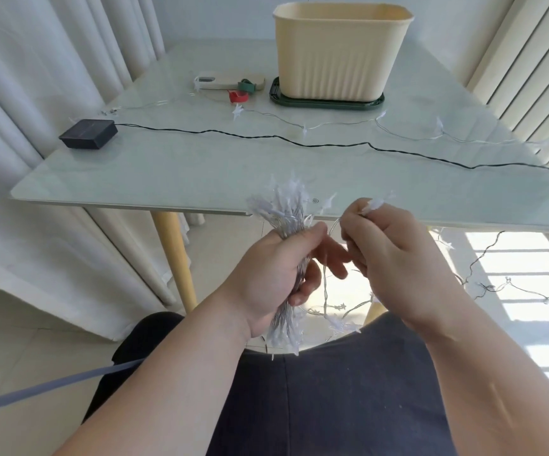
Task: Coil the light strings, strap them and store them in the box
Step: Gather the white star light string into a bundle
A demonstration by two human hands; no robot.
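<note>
Left hand (276, 274): fingers clenched round the coiled bundle (286, 212), held upright just below the near table (167, 172) edge, over the lap
Right hand (394, 258): thumb and fingertips pinch the free wire at a star bulb (376, 204), just right of the bundle
Bundle: star bulbs bristle out above and below the fist
Loose string (306, 128): one clear stretch lies across the table; more trails on the floor at right
Black lead (266, 138): runs from the black pack (89, 133) at the left corner, across the table and off the right edge
Straps: red strap (237, 96) and green strap (246, 85) lie far back, just left of the box, untouched
Box (342, 51): cream, open, at the far side of the table; inside hidden
Stage (judged): mid-coil, much string left to gather
Risk, snag: stars on the hanging loops may catch each other; a hard pull would knot or strain the thin wire
Risk, drag: hauling in the table run could sweep the straps or pack off
Risk, spring: easing the left grip to reach a strap may let the coil burst open
</note>
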